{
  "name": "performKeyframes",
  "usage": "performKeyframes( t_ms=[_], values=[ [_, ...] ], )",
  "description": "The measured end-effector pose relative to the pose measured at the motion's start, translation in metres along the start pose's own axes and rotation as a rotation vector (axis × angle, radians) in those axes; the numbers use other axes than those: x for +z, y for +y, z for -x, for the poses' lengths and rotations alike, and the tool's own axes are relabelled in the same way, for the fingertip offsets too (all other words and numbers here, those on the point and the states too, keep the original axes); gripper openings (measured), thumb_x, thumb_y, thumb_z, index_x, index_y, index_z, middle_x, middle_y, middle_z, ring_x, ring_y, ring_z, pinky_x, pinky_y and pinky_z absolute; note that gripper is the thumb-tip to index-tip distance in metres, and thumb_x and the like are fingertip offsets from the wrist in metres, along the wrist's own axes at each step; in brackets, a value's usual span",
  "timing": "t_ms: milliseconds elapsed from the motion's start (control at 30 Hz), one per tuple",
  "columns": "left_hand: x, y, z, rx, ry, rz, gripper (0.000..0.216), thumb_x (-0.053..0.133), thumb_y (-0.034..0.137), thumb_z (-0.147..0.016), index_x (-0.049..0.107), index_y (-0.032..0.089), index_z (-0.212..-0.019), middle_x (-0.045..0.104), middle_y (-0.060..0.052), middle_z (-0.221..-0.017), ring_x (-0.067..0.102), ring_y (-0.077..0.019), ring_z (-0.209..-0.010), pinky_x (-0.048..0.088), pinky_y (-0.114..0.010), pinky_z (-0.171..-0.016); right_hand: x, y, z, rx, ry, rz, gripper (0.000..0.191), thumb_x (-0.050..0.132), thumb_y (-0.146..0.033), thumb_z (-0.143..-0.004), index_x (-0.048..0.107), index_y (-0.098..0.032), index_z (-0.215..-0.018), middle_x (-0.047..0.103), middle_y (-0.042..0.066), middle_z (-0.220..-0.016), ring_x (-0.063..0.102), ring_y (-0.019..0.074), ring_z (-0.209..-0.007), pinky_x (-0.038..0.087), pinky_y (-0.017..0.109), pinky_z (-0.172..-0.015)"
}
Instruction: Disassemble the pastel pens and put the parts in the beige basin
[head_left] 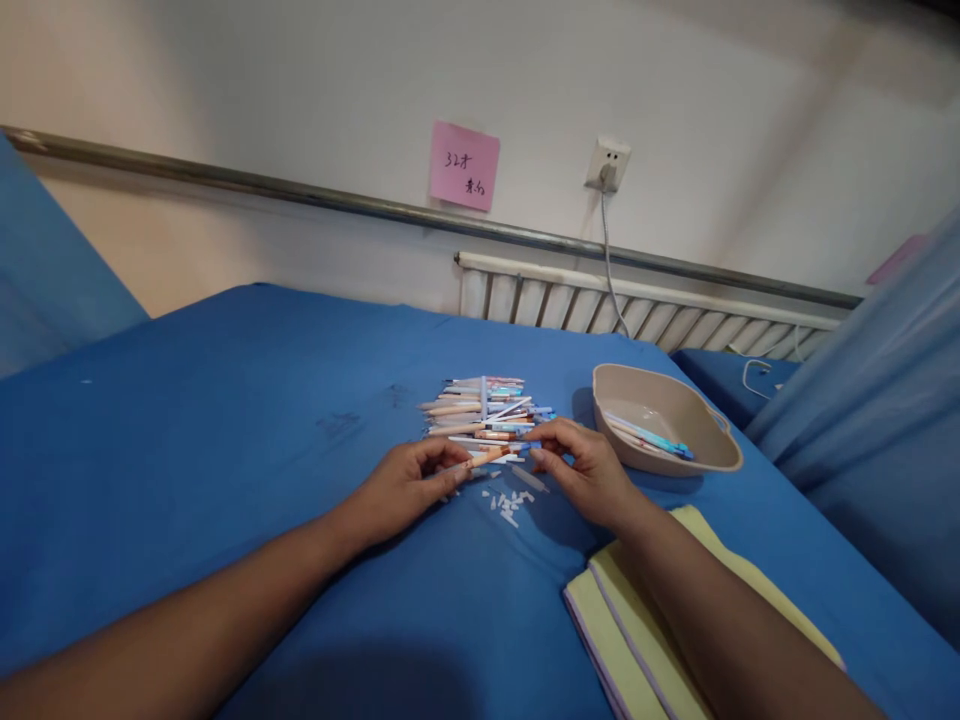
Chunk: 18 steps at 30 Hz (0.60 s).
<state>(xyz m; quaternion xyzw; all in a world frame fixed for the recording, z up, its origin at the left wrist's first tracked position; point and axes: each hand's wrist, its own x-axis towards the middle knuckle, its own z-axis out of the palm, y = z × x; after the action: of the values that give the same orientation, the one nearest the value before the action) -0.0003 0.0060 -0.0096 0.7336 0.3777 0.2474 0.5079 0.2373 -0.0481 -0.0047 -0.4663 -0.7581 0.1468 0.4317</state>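
Note:
An orange and peach pen (491, 456) with a blue end lies level between my two hands. My left hand (411, 482) pinches its left end between thumb and fingers. At the blue end, the thumb and fingertips of my right hand (586, 468) close on the pen. Just beyond is a pile of pens (457, 408), mostly lying side by side, with one pale pen across the top. Small white pieces (510, 503) are scattered on the blue cloth below the held pen. A clear, whitish tube-like piece (529, 478) rests near my right thumb.
To the right stands a beige plastic basin (712, 440) with a few pens (649, 438) inside. A folded yellow towel (637, 630) lies under my right forearm. The blue-covered surface (225, 420) reaches the wall, where a radiator (555, 295) and a plugged-in socket (607, 165) are.

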Motion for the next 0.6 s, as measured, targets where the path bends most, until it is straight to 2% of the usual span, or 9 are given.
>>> performKeyframes(
  t_ms=[133, 233, 433, 600],
  values=[
    [-0.001, 0.004, 0.003, 0.059, -0.011, -0.095, 0.024, 0.056, 0.038, -0.079, 0.064, 0.018, -0.088, 0.062, 0.000, -0.077, 0.054, -0.0135, -0.071, 0.043, -0.024, -0.065, 0.000, -0.003, 0.000, -0.024, -0.030, -0.010, 0.017, 0.053, -0.020, -0.084, 0.062, -0.020, -0.099, 0.059, 0.003, -0.080, 0.053, 0.0129, -0.070, 0.041, 0.025, -0.066],
    [-0.002, 0.008, 0.005, 0.099, -0.033, -0.141, 0.021, 0.054, 0.034, -0.080, 0.065, 0.018, -0.088, 0.063, -0.001, -0.085, 0.055, -0.0156, -0.081, 0.043, -0.026, -0.073, 0.003, -0.004, 0.000, 0.008, -0.057, -0.032, 0.015, 0.055, -0.022, -0.084, 0.063, -0.019, -0.096, 0.058, 0.001, -0.073, 0.052, 0.0121, -0.066, 0.041, 0.024, -0.064],
    [0.000, 0.003, 0.004, 0.069, -0.066, -0.106, 0.025, 0.049, 0.038, -0.083, 0.061, 0.016, -0.089, 0.057, 0.001, -0.073, 0.052, -0.0123, -0.066, 0.043, -0.024, -0.063, 0.011, 0.000, 0.002, 0.198, -0.067, -0.205, 0.015, 0.055, -0.030, -0.084, 0.061, -0.017, -0.088, 0.059, -0.002, -0.061, 0.052, 0.0100, -0.054, 0.039, 0.020, -0.053],
    [0.000, 0.005, 0.005, 0.143, -0.079, -0.217, 0.025, 0.045, 0.037, -0.086, 0.061, 0.018, -0.090, 0.059, 0.000, -0.079, 0.053, -0.0144, -0.075, 0.043, -0.025, -0.068, 0.009, -0.001, 0.001, 0.198, -0.102, -0.127, 0.024, 0.052, -0.035, -0.086, 0.058, -0.017, -0.073, 0.055, -0.003, -0.055, 0.049, 0.0088, -0.049, 0.036, 0.019, -0.050]
  ],
)
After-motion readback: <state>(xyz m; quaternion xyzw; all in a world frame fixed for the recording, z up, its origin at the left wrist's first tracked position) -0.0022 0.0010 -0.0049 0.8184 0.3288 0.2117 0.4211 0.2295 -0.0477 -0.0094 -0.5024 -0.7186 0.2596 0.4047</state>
